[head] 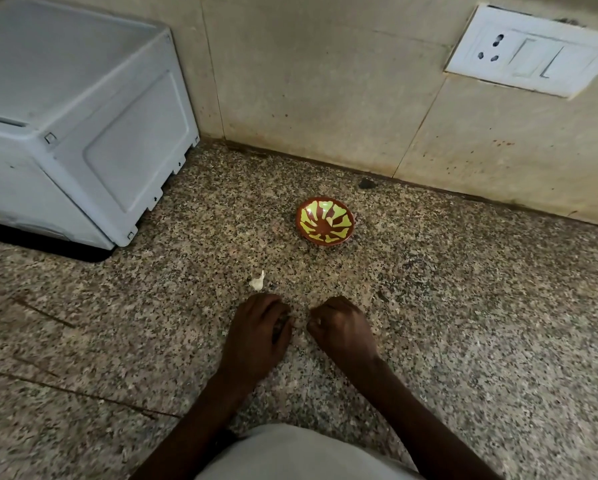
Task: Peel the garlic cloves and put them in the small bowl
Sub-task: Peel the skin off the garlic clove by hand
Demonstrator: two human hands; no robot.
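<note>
Low in the middle of the frame, two bare hands rest side by side on a speckled brown-and-grey granite countertop point(463, 306), a narrow strip of stone showing between them. The left hand point(259, 327) lies knuckles-up with its fingers curled downward toward the stone; whether anything is tucked beneath them cannot be told, since the fingertips are hidden under the hand. The right hand point(342, 327) is balled with the fingers folded in toward the palm, and whether it has hold of anything cannot be told either. Just above the left hand, slightly left of centre, a small white garlic clove with a papery pointed tip point(257, 282) lies alone on the counter, near the knuckles but apart from them. Further up, a little right of centre, stands a small round red-brown bowl painted with yellow-green radiating patches point(325, 221); nothing shows inside it, and it sits well apart from the clove and both hands. A white boxy appliance point(75, 126) fills the upper left of the frame, standing on the counter. Beige wall tiles point(308, 81) run behind, and a white socket-and-switch plate point(526, 50) is mounted in the upper right.
</note>
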